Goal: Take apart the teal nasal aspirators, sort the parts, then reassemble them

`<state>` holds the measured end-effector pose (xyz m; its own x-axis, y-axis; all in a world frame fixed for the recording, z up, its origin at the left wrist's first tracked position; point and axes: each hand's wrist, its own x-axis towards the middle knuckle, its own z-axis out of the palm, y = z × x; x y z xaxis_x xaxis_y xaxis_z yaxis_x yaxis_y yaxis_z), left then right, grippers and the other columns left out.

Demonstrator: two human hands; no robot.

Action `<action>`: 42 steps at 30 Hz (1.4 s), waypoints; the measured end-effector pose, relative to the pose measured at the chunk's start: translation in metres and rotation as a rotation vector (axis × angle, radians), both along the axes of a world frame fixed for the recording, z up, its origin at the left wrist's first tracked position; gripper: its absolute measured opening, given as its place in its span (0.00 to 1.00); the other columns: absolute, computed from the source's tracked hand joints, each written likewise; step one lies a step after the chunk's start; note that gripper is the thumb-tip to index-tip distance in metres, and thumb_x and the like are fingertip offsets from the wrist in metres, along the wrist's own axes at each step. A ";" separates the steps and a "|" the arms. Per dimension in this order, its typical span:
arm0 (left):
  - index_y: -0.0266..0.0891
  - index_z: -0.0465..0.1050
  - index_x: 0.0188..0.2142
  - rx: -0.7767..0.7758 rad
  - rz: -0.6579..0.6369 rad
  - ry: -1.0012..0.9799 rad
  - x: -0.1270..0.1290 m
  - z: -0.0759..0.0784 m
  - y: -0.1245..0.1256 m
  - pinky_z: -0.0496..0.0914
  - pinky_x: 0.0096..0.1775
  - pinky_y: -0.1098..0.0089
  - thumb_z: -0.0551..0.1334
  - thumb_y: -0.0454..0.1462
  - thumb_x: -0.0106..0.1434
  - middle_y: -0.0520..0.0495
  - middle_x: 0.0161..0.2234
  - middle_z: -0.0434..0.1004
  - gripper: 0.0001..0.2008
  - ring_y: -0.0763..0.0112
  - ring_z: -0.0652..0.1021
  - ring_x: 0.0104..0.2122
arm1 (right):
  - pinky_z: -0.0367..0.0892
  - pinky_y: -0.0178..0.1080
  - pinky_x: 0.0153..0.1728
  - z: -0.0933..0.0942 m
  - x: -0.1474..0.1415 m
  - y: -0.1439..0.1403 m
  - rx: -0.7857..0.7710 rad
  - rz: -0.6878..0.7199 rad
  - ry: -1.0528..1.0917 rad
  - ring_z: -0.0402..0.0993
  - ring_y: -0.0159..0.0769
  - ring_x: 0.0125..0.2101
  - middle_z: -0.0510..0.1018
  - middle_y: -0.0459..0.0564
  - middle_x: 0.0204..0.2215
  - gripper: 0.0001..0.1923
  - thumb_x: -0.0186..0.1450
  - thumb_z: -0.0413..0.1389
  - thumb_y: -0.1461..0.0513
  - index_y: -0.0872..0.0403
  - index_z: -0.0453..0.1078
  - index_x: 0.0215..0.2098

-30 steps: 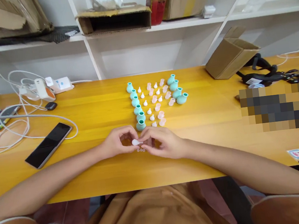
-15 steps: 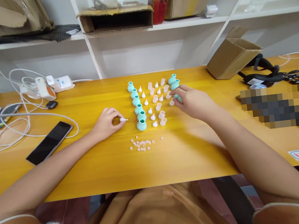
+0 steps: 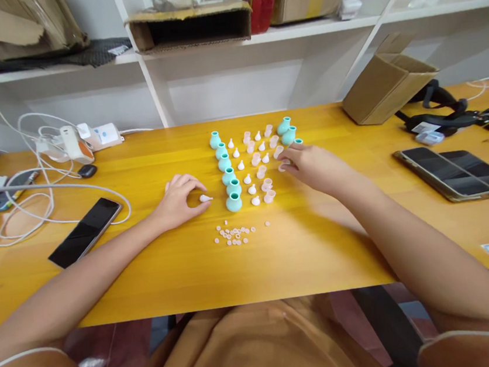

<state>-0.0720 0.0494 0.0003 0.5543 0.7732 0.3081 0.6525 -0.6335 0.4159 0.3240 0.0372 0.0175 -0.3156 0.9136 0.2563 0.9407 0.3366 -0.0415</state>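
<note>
My left hand (image 3: pixel 180 201) rests on the table left of the teal jars. Its thumb and index finger are apart around a small white pointed nozzle (image 3: pixel 204 198), which seems to lie on the wood. On the right, my right hand (image 3: pixel 315 166) has thumb and index finger at a small translucent pink cup (image 3: pixel 284 166), apparently pinching it. A teal jar (image 3: pixel 298 141) partly shows behind that hand. Between the hands stand a column of teal jars (image 3: pixel 234 202), white nozzles (image 3: pixel 252 189) and pink cups (image 3: pixel 267 184). Several small pink rings (image 3: pixel 237 236) lie scattered in front.
A black phone (image 3: pixel 84 232) and white cables (image 3: pixel 47 200) with chargers lie at left. At right are two more phones (image 3: pixel 446 172), an open cardboard box (image 3: pixel 388 87) and a black strap (image 3: pixel 435 114). White shelves (image 3: pixel 233 84) rise behind the table.
My left thumb and index finger have parted around the nozzle. My right fingers have come down and closer together at the pink cup. The whole view has shifted slightly.
</note>
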 end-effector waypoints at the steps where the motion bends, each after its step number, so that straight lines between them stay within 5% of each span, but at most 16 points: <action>1: 0.43 0.79 0.47 0.042 0.009 -0.031 0.001 0.002 -0.004 0.64 0.58 0.52 0.68 0.46 0.70 0.43 0.50 0.80 0.12 0.54 0.75 0.54 | 0.71 0.46 0.39 0.003 -0.002 -0.002 0.020 -0.015 0.000 0.83 0.52 0.42 0.84 0.62 0.52 0.12 0.77 0.55 0.60 0.55 0.78 0.53; 6: 0.44 0.78 0.42 0.266 -0.060 -0.207 0.011 0.014 -0.033 0.67 0.53 0.54 0.64 0.42 0.72 0.46 0.41 0.81 0.06 0.58 0.78 0.44 | 0.72 0.46 0.40 0.021 -0.024 -0.021 0.188 0.089 0.262 0.80 0.46 0.37 0.84 0.59 0.46 0.14 0.80 0.52 0.53 0.52 0.77 0.47; 11: 0.43 0.78 0.44 0.171 -0.310 -0.158 0.024 0.017 -0.058 0.71 0.48 0.60 0.65 0.40 0.75 0.46 0.39 0.82 0.05 0.61 0.78 0.41 | 0.69 0.40 0.34 0.025 -0.065 -0.057 0.091 0.439 0.566 0.74 0.37 0.29 0.81 0.50 0.34 0.14 0.79 0.58 0.51 0.50 0.76 0.41; 14: 0.41 0.79 0.45 0.130 -0.342 -0.063 0.027 0.012 -0.061 0.71 0.49 0.60 0.63 0.39 0.77 0.44 0.40 0.82 0.06 0.61 0.77 0.42 | 0.66 0.39 0.31 0.022 -0.084 -0.076 0.010 0.513 0.646 0.71 0.35 0.27 0.77 0.47 0.30 0.14 0.78 0.61 0.51 0.50 0.74 0.39; 26: 0.42 0.83 0.48 0.077 -0.319 0.088 0.024 -0.008 -0.046 0.72 0.50 0.59 0.64 0.43 0.78 0.43 0.42 0.82 0.10 0.58 0.77 0.45 | 0.60 0.37 0.30 0.010 -0.096 -0.080 -0.044 0.474 0.639 0.67 0.32 0.25 0.74 0.46 0.26 0.23 0.81 0.54 0.51 0.51 0.67 0.30; 33: 0.41 0.81 0.43 0.006 -0.353 -0.247 0.030 0.007 -0.058 0.75 0.51 0.59 0.68 0.36 0.74 0.47 0.40 0.87 0.02 0.65 0.82 0.41 | 0.60 0.36 0.31 0.006 -0.100 -0.081 -0.051 0.447 0.709 0.66 0.30 0.25 0.71 0.44 0.24 0.23 0.82 0.53 0.54 0.52 0.65 0.28; 39: 0.40 0.82 0.41 -0.350 -0.335 -0.553 0.044 0.018 -0.093 0.80 0.47 0.67 0.74 0.36 0.69 0.43 0.50 0.87 0.04 0.66 0.86 0.46 | 0.58 0.36 0.30 0.000 -0.115 -0.089 -0.056 0.392 0.820 0.64 0.32 0.26 0.69 0.43 0.26 0.20 0.80 0.56 0.54 0.51 0.64 0.30; 42: 0.40 0.82 0.40 -0.364 -0.340 -0.591 0.049 0.014 -0.100 0.81 0.46 0.67 0.75 0.36 0.68 0.44 0.46 0.86 0.04 0.66 0.86 0.44 | 0.59 0.37 0.30 -0.002 -0.124 -0.097 -0.075 0.395 0.910 0.65 0.33 0.28 0.70 0.44 0.27 0.20 0.79 0.57 0.53 0.51 0.63 0.31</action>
